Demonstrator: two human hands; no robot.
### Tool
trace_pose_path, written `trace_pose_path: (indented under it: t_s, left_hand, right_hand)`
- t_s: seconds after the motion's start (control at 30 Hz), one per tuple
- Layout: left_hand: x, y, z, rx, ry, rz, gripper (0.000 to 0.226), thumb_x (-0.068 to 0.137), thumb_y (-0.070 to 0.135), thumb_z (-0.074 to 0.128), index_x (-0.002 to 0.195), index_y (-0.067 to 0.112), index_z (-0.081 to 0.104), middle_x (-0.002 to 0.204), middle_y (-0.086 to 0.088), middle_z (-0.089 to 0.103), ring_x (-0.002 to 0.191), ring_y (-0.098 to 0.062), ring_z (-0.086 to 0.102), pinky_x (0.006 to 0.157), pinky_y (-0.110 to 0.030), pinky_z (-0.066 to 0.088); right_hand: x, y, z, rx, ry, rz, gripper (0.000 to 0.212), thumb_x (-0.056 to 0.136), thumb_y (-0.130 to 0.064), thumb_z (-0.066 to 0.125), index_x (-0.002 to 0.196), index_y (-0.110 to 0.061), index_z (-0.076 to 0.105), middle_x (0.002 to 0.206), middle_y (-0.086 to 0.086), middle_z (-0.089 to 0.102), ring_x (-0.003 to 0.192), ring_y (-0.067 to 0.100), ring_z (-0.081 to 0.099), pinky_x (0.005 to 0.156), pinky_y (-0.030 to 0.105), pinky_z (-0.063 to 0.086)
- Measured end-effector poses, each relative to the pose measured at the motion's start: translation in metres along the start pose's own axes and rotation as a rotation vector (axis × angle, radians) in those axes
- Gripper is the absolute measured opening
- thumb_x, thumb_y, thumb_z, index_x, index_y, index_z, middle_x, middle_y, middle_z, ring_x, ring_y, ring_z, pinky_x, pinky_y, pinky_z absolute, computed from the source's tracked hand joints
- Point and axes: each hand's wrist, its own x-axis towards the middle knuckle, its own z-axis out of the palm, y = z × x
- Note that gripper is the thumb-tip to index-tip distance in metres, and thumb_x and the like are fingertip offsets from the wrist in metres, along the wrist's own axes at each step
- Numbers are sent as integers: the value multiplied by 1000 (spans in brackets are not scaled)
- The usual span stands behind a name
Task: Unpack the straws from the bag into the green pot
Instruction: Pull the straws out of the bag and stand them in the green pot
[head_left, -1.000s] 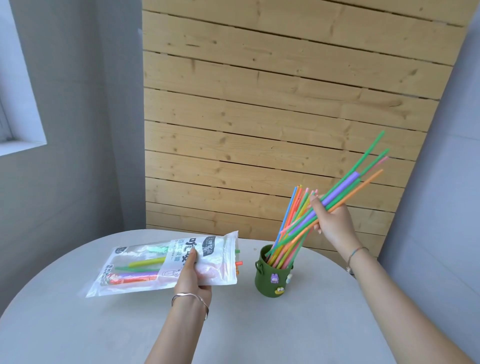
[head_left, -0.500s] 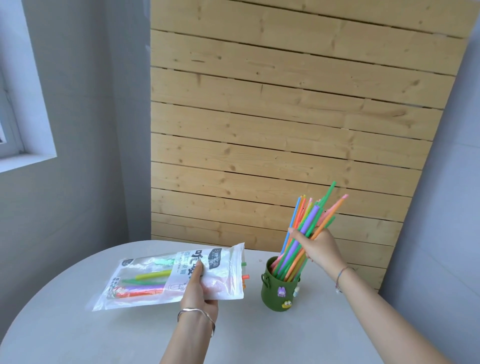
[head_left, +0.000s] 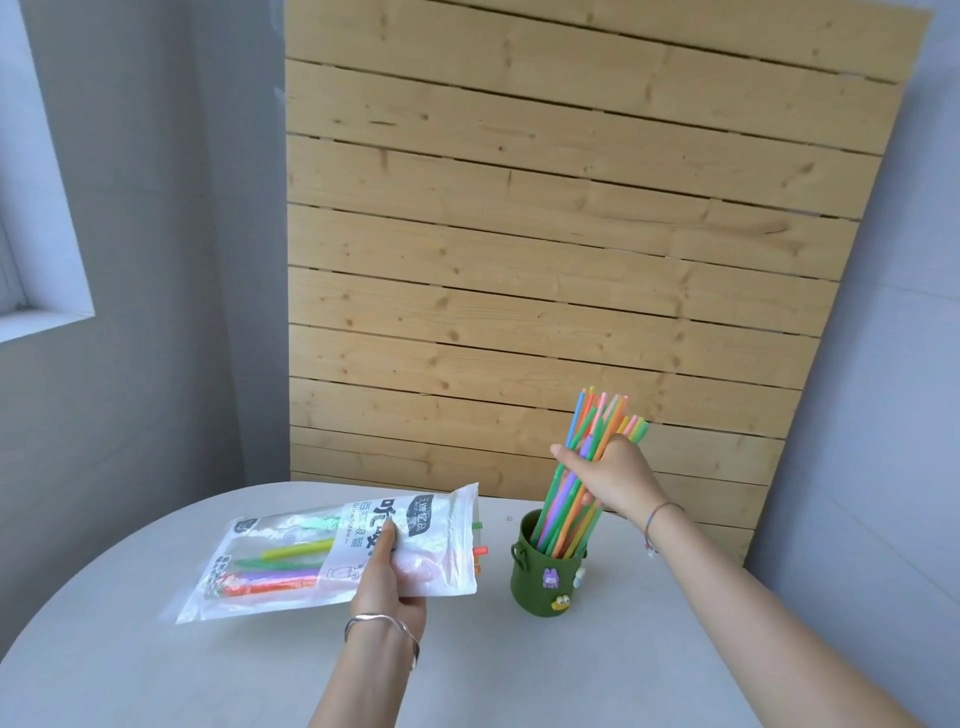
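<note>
While my right hand (head_left: 613, 483) curls its fingers round a bundle of thin multicoloured plastic straws (head_left: 563, 519), their lower ends stand inside the small green pot with stuck-on figures (head_left: 540, 584) on the round grey table (head_left: 571, 675). My left hand (head_left: 387, 582) pinches the clear printed plastic bag (head_left: 431, 530), thumb on top, just left of the pot; a few leftover straws (head_left: 280, 574) lie inside it.

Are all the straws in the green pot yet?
Not yet. A big bunch of straws already stands in the green pot, with the right hand gripping it. The left hand holds the bag, where a few straws wait.
</note>
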Motion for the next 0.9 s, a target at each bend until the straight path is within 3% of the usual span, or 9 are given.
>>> trace_pose_path:
  t_s: [0.1, 0.17, 0.23, 0.3, 0.4, 0.53, 0.6, 0.8, 0.9]
  left_hand:
    - [-1, 0, 1, -2, 8, 2, 12, 95, 23, 55, 97, 13, 61, 73, -2, 75, 56, -14, 70, 67, -39, 55]
    - [0, 0, 0, 0, 13, 21, 22, 94, 23, 56, 113, 13, 59, 92, -5, 73, 67, -15, 71, 80, -41, 54]
    - [2, -1, -2, 0, 8, 21, 37, 92, 24, 59, 126, 11, 56, 114, -7, 67, 91, -21, 69, 95, -48, 48]
    - [2, 0, -2, -2, 15, 20, 44, 92, 25, 60, 132, 10, 54, 128, -10, 63, 115, -29, 61, 104, -53, 42]
    - [2, 2, -1, 5, 26, 48, 44, 92, 24, 59, 134, 11, 53, 131, -7, 61, 114, -27, 61, 101, -52, 44]
    - [3, 0, -1, 17, 24, 49, 46, 91, 25, 60, 134, 12, 53, 130, -9, 61, 122, -31, 57, 104, -56, 40]
    - [5, -2, -3, 23, 36, 34, 48, 89, 28, 62, 134, 13, 53, 130, -10, 62, 123, -35, 56, 103, -60, 40]
    - [8, -2, -5, -3, 29, 4, 52, 86, 31, 65, 133, 12, 54, 130, -12, 62, 121, -37, 57, 103, -62, 39]
    - [5, -1, -1, 8, 30, 23, 38, 91, 26, 60, 126, 12, 58, 105, -7, 72, 96, -26, 69, 104, -55, 41]
  right_hand:
    - [4, 0, 1, -36, -12, -2, 41, 81, -45, 63, 73, -6, 55, 55, 5, 59, 53, 25, 66, 52, 29, 50]
    - [4, 0, 3, -62, 29, -39, 38, 78, -44, 68, 71, -13, 47, 55, 2, 54, 52, 23, 61, 53, 28, 47]
    - [1, -2, 0, -104, 200, -126, 46, 74, -44, 72, 101, -14, 51, 72, 4, 63, 67, 26, 63, 59, 32, 48]
    - [-3, -5, -6, -107, 422, -241, 73, 72, -39, 75, 131, -19, 37, 108, 5, 64, 95, 28, 62, 70, 34, 48]
    - [-1, -4, -14, -149, 571, -406, 93, 69, -32, 79, 144, -18, 25, 133, 6, 49, 121, 26, 47, 95, 38, 39]
    - [10, 7, -14, -400, 494, -425, 58, 87, -43, 55, 135, -12, 46, 142, 9, 46, 132, 29, 39, 109, 42, 28]
    - [14, 8, -14, -402, 405, -389, 55, 91, -46, 38, 132, -11, 50, 139, 8, 51, 132, 28, 41, 111, 42, 26]
    - [-1, -8, -19, -249, 547, -466, 52, 92, -34, 49, 138, -12, 41, 144, 8, 45, 137, 28, 35, 115, 47, 23]
    - [-27, -23, -11, -152, 573, -576, 44, 91, -27, 51, 132, -14, 48, 142, 4, 47, 137, 23, 36, 115, 35, 20]
